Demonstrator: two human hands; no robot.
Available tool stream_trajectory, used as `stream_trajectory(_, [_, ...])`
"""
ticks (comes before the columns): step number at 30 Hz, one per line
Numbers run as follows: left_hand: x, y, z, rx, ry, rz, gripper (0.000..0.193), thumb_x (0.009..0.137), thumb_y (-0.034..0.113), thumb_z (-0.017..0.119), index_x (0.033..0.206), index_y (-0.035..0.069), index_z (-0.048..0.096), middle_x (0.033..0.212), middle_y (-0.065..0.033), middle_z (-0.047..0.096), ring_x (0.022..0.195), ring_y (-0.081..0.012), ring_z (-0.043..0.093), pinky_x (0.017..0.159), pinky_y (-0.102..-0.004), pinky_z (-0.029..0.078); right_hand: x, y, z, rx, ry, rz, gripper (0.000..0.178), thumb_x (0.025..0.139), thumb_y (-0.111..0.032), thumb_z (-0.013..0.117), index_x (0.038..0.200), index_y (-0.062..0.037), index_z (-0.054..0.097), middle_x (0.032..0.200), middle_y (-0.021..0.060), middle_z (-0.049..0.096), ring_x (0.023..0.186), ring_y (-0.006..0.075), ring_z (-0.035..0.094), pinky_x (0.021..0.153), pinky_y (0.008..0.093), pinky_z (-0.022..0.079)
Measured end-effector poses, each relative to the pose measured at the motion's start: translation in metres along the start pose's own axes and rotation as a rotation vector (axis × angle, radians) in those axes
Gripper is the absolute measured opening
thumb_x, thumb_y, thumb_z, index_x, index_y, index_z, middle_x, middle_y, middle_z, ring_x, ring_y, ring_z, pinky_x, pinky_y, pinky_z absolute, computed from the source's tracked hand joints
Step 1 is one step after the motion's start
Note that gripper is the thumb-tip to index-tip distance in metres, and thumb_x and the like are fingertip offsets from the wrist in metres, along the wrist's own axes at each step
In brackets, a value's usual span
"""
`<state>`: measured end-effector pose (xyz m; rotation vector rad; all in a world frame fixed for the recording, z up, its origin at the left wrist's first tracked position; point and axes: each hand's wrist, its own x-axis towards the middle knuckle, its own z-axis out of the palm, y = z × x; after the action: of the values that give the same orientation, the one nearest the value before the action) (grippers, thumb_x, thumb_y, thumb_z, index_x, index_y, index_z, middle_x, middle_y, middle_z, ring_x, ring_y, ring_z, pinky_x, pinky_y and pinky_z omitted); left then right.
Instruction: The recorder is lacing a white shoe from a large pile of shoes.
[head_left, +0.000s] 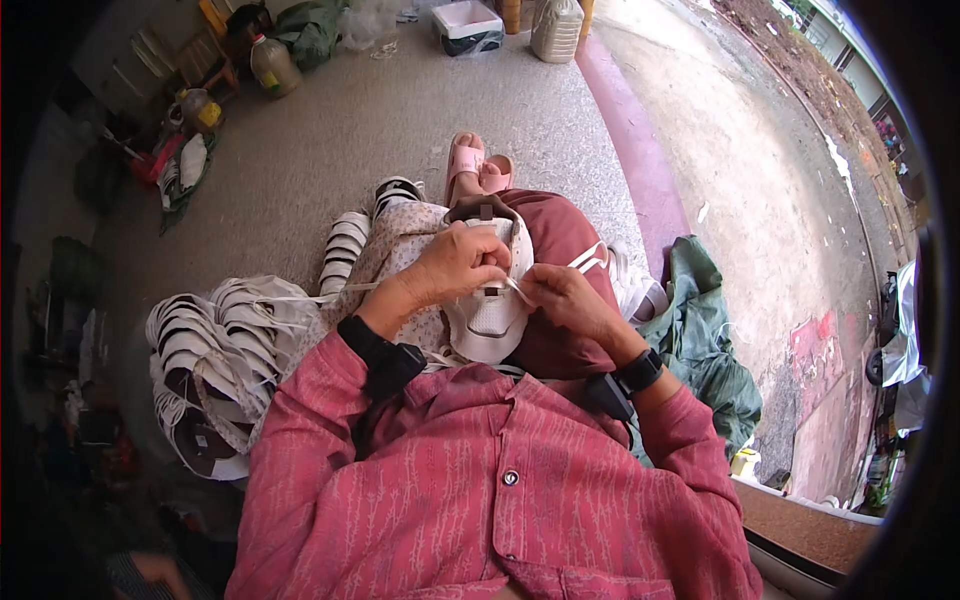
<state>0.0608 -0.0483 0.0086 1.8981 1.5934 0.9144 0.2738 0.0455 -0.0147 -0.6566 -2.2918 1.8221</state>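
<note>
A white sneaker upper (490, 322) with a brown collar lies across my lap, its toe pointing toward me. Over its eyelet rows my left hand (462, 262) is closed, fingers curled; what is between the fingertips is hidden. My right hand (568, 300) pinches a white shoelace (516, 288) at the right edge of the opening. A loop of lace (588, 258) stands out above the right hand. Another stretch of white lace (345, 289) runs left from beneath my left wrist toward the stacked uppers.
Nested stacks of white and black shoe uppers (215, 350) sit at my left, with another stack (345, 248) beyond. More white uppers (632, 285) and a green sheet (700, 340) lie at my right. A white box (468, 22) and a plastic jug (557, 30) stand on the far floor.
</note>
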Motion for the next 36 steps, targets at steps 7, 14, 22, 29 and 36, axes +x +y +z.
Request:
stream_trajectory(7, [0.006,-0.01,0.002,-0.253,-0.061,-0.116,0.011,0.077,0.011,0.07,0.085,0.003,0.07,0.076,-0.0021,0.066,0.071,-0.0099,0.06,0.065,-0.0272,0.048,0.005,0.007,-0.004,0.075,0.011,-0.024,0.019,0.097,-0.017,0.053,0.088,-0.0048,0.064,0.074,-0.0046,0.058,0.062,0.0033,0.046,0.053,0.02,0.036])
stream_trajectory(14, [0.004,-0.003,0.005,-0.3,-0.104,-0.158,0.008,0.075,0.008,0.068,0.081,0.003,0.069,0.072,0.0008,0.061,0.067,-0.0066,0.054,0.062,-0.0241,0.044,0.012,0.007,0.003,0.122,0.049,0.042,0.02,0.094,-0.017,0.059,0.086,0.001,0.064,0.075,0.0006,0.061,0.068,0.0087,0.054,0.062,0.0259,0.044])
stream_trajectory(22, [0.001,0.002,0.009,-0.107,-0.036,-0.116,0.012,0.074,0.009,0.069,0.084,0.004,0.072,0.075,-0.0047,0.066,0.068,-0.0149,0.061,0.064,-0.0279,0.048,0.011,-0.039,-0.017,-0.606,0.24,-0.349,0.032,0.076,-0.017,0.075,0.102,-0.0078,0.059,0.091,0.0106,0.064,0.083,0.0325,0.065,0.068,0.0433,0.05])
stream_trajectory(29, [0.002,0.001,0.009,-0.048,-0.017,0.002,0.014,0.073,0.014,0.071,0.084,0.005,0.073,0.078,-0.0087,0.067,0.073,-0.0206,0.066,0.068,-0.032,0.051,0.031,-0.035,-0.031,-0.766,-0.113,-0.455,0.033,0.07,-0.015,0.078,0.093,-0.0071,0.055,0.087,0.0098,0.061,0.083,0.0328,0.063,0.069,0.043,0.049])
stream_trajectory(36, [0.004,-0.001,0.013,0.08,-0.019,0.024,0.014,0.073,0.015,0.074,0.083,0.006,0.072,0.079,-0.0084,0.067,0.075,-0.024,0.065,0.07,-0.0338,0.05,0.035,-0.01,-0.033,-0.658,-0.027,-0.656,0.025,0.073,-0.014,0.075,0.087,-0.0075,0.056,0.082,0.0083,0.057,0.079,0.0285,0.061,0.067,0.0395,0.048])
